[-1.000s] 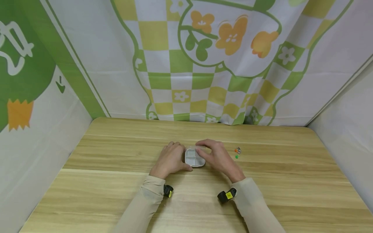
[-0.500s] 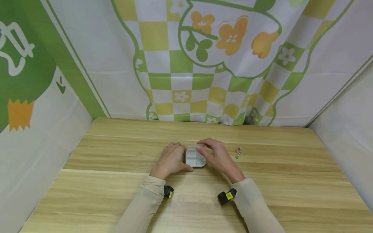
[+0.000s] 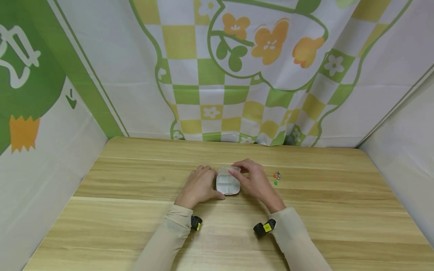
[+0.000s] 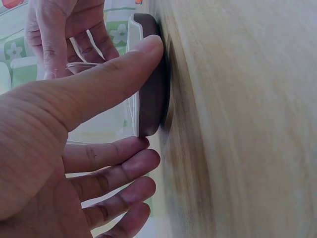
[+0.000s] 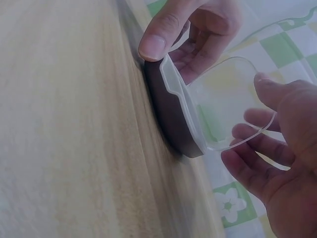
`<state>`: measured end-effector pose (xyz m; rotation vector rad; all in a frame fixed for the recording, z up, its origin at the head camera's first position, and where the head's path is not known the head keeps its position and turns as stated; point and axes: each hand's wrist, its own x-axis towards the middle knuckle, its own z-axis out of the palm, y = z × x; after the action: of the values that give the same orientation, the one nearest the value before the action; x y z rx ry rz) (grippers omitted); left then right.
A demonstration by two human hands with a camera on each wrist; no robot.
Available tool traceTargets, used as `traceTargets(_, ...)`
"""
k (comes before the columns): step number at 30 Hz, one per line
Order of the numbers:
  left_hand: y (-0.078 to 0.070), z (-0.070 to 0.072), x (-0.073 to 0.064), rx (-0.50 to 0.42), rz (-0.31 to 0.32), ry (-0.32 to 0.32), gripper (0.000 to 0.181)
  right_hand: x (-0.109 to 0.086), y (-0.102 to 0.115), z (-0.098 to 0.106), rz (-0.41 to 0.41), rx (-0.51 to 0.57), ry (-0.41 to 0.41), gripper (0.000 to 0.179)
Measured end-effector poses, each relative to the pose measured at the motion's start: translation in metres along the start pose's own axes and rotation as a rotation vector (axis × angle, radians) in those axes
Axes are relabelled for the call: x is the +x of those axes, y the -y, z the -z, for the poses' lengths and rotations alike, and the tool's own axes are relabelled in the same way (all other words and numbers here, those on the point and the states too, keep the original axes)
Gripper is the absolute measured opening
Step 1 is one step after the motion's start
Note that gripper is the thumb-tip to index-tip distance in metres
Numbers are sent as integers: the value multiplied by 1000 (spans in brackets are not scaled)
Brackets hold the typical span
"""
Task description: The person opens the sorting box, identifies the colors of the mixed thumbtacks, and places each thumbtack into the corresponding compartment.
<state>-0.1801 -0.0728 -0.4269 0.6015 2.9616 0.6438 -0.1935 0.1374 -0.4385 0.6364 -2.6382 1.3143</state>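
Observation:
A small pill box (image 3: 223,188) lies on the table, its white inside split into several compartments. Its base (image 4: 151,99) is dark brown, seen from the side in the left wrist view. The clear lid (image 5: 223,99) stands raised at the far edge. My left hand (image 3: 197,185) holds the box at its left side, thumb at the near edge and index fingertip against the other end. With thumb and fingers on either side of the lid's rim, my right hand (image 3: 255,183) pinches it.
Several tiny orange, silver and green pieces (image 3: 276,176) lie on the wooden table (image 3: 339,210), right of my right hand. A patterned curtain (image 3: 217,90) hangs behind the table's far edge, with white cloth walls at both sides.
The clear lid has swung up and back from the box, my right hand moving slightly away with it. My left hand stays almost still on the box.

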Motion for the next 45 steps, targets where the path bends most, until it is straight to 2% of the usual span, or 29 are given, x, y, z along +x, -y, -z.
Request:
traceTargets(13,1,-1,0,-4,-8,-11,64,2,-4,-2,-68,64,-99,19)
traceTargets(21,0,-1,1,-22,-18,-10,66,2,-2,0,-145,65,-106,25)
traceTargets(29,0,-2,1,-23,-32,-12,64,2,-3,0,-156,32,-105,28)
traceTargets(45,-1,-2,1,-21,-43,-10,61,3,-3,-1,-169,32,-97,30)
